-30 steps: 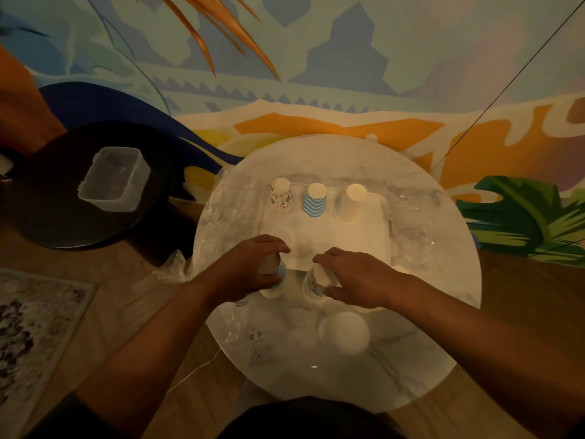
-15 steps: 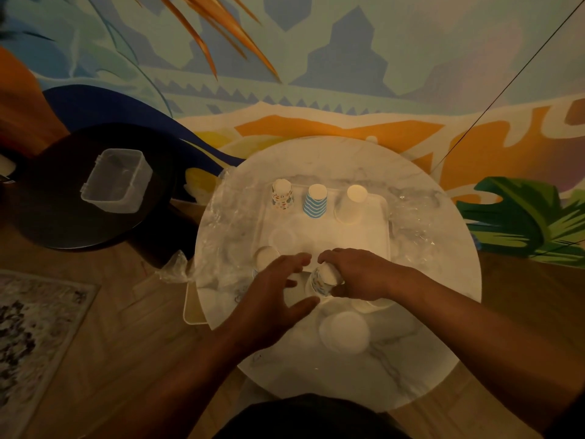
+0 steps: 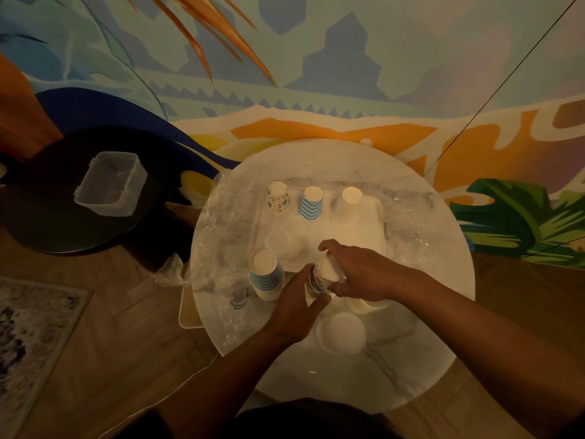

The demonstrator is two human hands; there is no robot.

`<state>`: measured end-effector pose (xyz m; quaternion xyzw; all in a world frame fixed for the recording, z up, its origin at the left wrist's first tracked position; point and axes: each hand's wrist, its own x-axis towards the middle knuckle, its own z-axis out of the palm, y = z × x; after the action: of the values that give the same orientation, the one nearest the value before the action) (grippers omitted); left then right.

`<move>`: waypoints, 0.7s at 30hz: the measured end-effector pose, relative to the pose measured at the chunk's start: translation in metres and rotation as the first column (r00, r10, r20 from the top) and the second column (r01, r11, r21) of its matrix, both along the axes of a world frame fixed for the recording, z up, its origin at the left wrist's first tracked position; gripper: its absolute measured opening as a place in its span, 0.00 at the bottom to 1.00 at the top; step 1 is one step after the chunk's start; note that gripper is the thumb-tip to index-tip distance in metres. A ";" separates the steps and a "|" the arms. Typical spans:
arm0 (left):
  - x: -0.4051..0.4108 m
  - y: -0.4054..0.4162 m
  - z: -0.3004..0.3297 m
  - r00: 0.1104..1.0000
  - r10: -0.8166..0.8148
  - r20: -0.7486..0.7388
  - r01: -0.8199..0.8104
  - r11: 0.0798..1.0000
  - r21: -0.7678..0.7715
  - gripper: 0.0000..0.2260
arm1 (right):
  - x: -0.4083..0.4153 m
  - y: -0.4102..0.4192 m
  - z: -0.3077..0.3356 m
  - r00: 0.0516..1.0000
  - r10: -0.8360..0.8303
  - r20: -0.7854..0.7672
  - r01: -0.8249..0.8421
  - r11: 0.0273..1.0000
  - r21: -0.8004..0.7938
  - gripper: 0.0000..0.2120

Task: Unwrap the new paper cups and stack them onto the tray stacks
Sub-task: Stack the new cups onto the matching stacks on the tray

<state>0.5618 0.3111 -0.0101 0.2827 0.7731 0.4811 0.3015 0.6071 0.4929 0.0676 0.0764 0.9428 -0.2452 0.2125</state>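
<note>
A white tray [image 3: 367,245] on the round marble table holds three upside-down cup stacks: a patterned stack [image 3: 278,201], a blue-striped stack [image 3: 311,204] and a plain white stack [image 3: 346,206]. In front of the tray, both hands hold a wrapped patterned cup stack [image 3: 324,275]. My right hand [image 3: 361,270] grips its top from the right, and my left hand [image 3: 296,304] clasps its lower part from the left. A blue-striped cup stack [image 3: 266,277] stands alone to their left. A plain white cup stack [image 3: 342,332] stands nearer to me.
Crumpled clear plastic wrap [image 3: 221,248] lies along the table's left side, and more clear plastic wrap [image 3: 408,229] lies right of the tray. A clear plastic box [image 3: 110,183] sits on a dark round side table [image 3: 50,223] at left. A painted wall stands behind.
My left hand let go of the blue-striped stack, which stays standing, and moved right onto the patterned stack that my right hand holds.
</note>
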 end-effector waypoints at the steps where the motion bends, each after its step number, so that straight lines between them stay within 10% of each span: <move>1: 0.000 0.001 0.003 1.000 0.013 0.000 -0.013 1.000 0.024 0.17 | 0.000 0.000 0.003 1.000 -0.021 -0.006 0.021 1.000 -0.023 0.38; 12: -0.006 0.007 0.005 0.999 -0.005 0.048 0.002 0.998 0.065 0.34 | 0.003 0.014 0.033 0.981 -0.155 -0.117 0.130 0.972 -0.198 0.26; 21: -0.006 0.010 0.014 0.998 0.013 -0.054 -0.012 1.000 0.011 0.25 | 0.013 0.029 0.049 0.959 -0.248 -0.134 0.217 0.953 -0.212 0.26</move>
<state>0.5556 0.3206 0.0043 0.2923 0.7802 0.4791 0.2761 0.6196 0.5222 0.1161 0.1461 0.9124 -0.3652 0.1129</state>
